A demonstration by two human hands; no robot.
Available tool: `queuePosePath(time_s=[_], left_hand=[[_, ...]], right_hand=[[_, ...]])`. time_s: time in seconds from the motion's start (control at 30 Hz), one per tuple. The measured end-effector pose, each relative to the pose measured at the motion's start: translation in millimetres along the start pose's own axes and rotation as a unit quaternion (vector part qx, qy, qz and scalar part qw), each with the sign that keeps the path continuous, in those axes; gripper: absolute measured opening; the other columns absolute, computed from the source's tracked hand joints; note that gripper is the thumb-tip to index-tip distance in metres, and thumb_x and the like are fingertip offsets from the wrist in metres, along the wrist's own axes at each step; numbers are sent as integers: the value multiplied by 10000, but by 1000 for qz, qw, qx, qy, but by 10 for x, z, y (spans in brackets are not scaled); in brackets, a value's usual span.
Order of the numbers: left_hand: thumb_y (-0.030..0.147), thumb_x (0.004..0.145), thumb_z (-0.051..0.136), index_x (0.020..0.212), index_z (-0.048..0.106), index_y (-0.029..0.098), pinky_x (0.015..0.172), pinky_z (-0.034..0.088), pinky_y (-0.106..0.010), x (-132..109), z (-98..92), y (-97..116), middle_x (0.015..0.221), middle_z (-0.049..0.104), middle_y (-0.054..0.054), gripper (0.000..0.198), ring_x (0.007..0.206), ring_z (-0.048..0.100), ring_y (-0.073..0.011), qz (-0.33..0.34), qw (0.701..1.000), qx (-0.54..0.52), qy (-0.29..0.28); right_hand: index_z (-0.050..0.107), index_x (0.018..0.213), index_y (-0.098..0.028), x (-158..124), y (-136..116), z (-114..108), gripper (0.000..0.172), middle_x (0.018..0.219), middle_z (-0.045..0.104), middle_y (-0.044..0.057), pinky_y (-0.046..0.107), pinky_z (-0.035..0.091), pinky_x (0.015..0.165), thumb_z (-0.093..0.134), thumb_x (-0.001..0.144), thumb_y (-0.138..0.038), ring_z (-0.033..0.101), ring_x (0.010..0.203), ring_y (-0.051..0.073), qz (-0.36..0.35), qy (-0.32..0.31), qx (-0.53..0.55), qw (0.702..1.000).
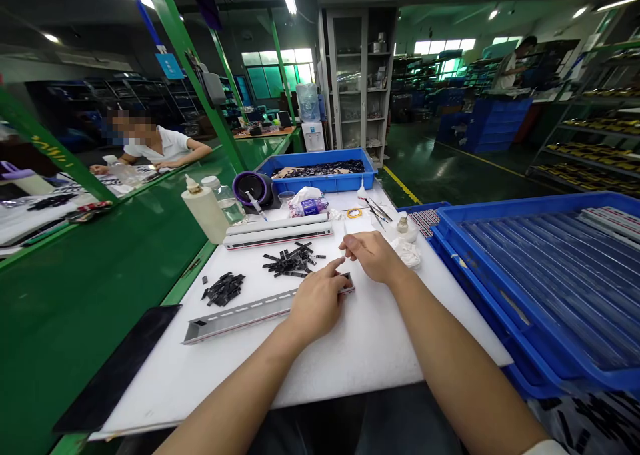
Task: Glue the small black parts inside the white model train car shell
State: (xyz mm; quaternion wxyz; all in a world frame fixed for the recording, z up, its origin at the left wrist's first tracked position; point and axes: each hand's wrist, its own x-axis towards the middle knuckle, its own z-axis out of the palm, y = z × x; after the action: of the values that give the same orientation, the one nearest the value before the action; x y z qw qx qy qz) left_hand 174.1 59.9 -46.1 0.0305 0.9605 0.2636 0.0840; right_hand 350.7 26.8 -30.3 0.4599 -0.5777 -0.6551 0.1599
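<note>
A long grey tray-like part [240, 318] lies on the white work surface [350, 362]. My left hand [318, 296] is closed over its right end, fingers on the part and partly inside it. Just above and to the right, my right hand [371, 255] is closed in a pinch near the left fingertips; what it holds is too small to make out. Behind the part lie two piles of small black pieces, one on the left [224, 288] and one in the middle [294, 260]. Finished-looking white long parts [279, 232] rest farther back.
Blue trays [500, 348] stand at the right, and a blue bin [323, 183] of dark pieces at the back. Bottles [205, 214], a tissue pack [309, 206], tweezers [379, 210] and a tape roll [354, 212] surround the work. A person [167, 145] sits beyond the green partition.
</note>
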Motion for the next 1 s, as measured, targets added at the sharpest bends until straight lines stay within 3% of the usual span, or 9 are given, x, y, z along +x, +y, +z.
queuePosePath(time_s=[0.4, 0.7, 1.0], left_hand=[[113, 834, 512, 999, 708, 254, 873, 541, -430, -10, -16, 10, 1457, 497, -36, 293, 1050, 659, -274, 9, 1000, 1, 7], [116, 814, 507, 996, 706, 245, 868, 554, -437, -5, -7, 13, 1445, 507, -47, 299, 1019, 671, -277, -4, 1000, 0, 7], [117, 837, 500, 973, 722, 251, 842, 551, -432, 5, 9, 2, 1423, 528, -41, 293, 1010, 671, -270, 5, 1000, -9, 5]], right_hand=[[692, 783, -148, -3, 25, 16, 542, 794, 704, 67, 277, 424, 691, 337, 1000, -496, 626, 756, 174, 12, -15, 0, 1000], [696, 835, -157, -1, 27, 17, 541, 744, 679, 60, 287, 412, 660, 332, 992, -525, 607, 710, 182, 31, -12, -17, 999], [701, 828, -148, -3, 22, 24, 505, 715, 669, 53, 282, 404, 651, 350, 999, -468, 607, 701, 174, 3, -8, -21, 1000]])
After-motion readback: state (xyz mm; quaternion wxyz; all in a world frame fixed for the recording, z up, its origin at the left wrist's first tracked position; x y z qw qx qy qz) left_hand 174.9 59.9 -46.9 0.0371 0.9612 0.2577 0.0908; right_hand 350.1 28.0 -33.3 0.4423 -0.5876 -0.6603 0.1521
